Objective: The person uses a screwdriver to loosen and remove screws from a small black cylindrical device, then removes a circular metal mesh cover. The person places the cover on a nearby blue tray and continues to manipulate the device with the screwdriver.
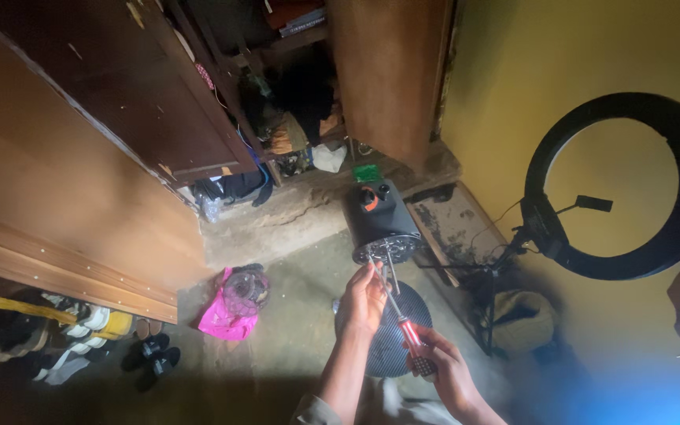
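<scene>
Dim concrete floor (293, 260) fills the lower middle of the head view, bounded by a yellow wall (513, 71) on the right and an open wooden cupboard (120, 102) on the left, whose shelves are crowded with clothing too dark to sort. We see a dark fan motor housing (381, 216) with an orange knob on top, raised above the floor at centre, a short metal shaft projecting from its perforated face toward us. Our left hand (364, 299) reaches up to that face, fingers curled near the shaft; whether it pinches a part we cannot tell. Our right hand (444, 370) is closed around the red handle of a screwdriver (403, 323), whose metal shank slants up and left so that its tip meets the face of the housing. Below the hands lies a round dark mesh grille (395, 346), partly covered by them. A pink bag (226, 319) with a small wire guard on it rests on the floor to the left, and pairs of shoes (151, 354) line the lower left. A ring light (623, 189) on a stand rises beside the wall at right.
</scene>
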